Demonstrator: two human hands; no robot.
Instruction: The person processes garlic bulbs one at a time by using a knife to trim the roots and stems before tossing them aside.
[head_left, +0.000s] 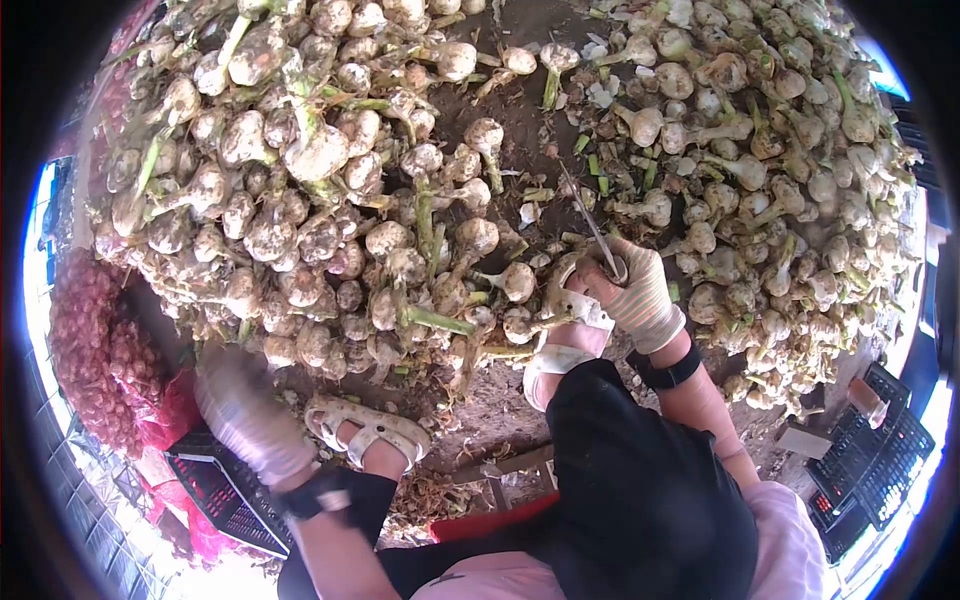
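Gloved and closed, my right hand [635,290] grips a knife [592,222] whose thin blade points up and left over the bare ground. It is above my sandalled foot, between two heaps. My left hand [245,410], also gloved, is smeared by motion at the lower left, over the edge of a black crate [225,490]; its fingers and anything in them cannot be made out. Garlic bulbs with green stems form a big left heap [300,200]. Another garlic heap [780,180], with mostly short stems, lies on the right.
Red mesh sacks [95,350] filled with bulbs stand at the far left. Black crates [870,450] are at the lower right, with a brown block [867,402] on them. My white sandals [370,425] rest on soil strewn with trimmings. Cut green stem pieces [598,172] lie between the heaps.
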